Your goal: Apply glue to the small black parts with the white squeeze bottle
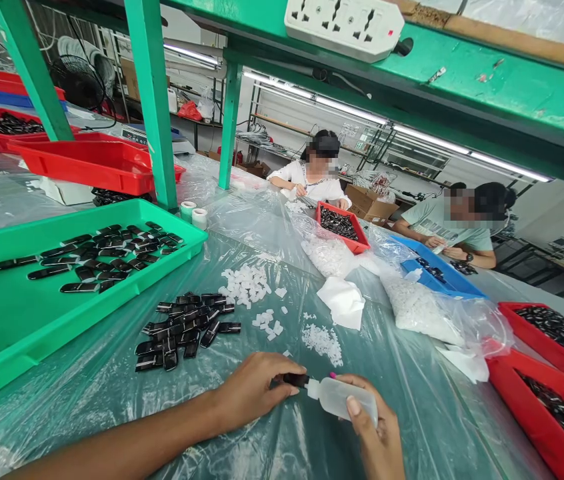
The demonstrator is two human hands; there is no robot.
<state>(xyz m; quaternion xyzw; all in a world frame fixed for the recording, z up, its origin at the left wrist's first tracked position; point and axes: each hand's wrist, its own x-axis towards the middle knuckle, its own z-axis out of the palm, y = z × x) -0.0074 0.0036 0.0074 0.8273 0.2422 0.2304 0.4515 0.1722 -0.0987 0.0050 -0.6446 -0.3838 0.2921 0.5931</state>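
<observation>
There are two hands at the bottom edge. The left hand [257, 390] pinches one small black piece [296, 380] between its thumb and fingers. The right hand [379, 437] is curled around one small clear bottle [345, 399], with the thumb lying on top. The bottle lies on its side and its tip touches the end of the black piece. Both things sit right between the two hands, low over the table [272, 447], which is covered in clear plastic.

Just beyond the left hand is one pile [187, 327] of many more black pieces. To the right of the pile are three little heaps of white bits [245, 283]. There is one white cloth [345, 300] past them, and two clear bags [417, 307] full of white bits.

On the left is one green tray [7, 313] with black pieces spread out in it. Behind it stand two tape rolls [195, 213] side by side. There are two red trays [512, 380] at the right edge, both with black pieces inside. One blue tray [455, 283] lies farther back.

Two other people [312, 180] sit across the table, each with their hands busy. One plug strip [345, 27] hangs overhead on a green beam.
</observation>
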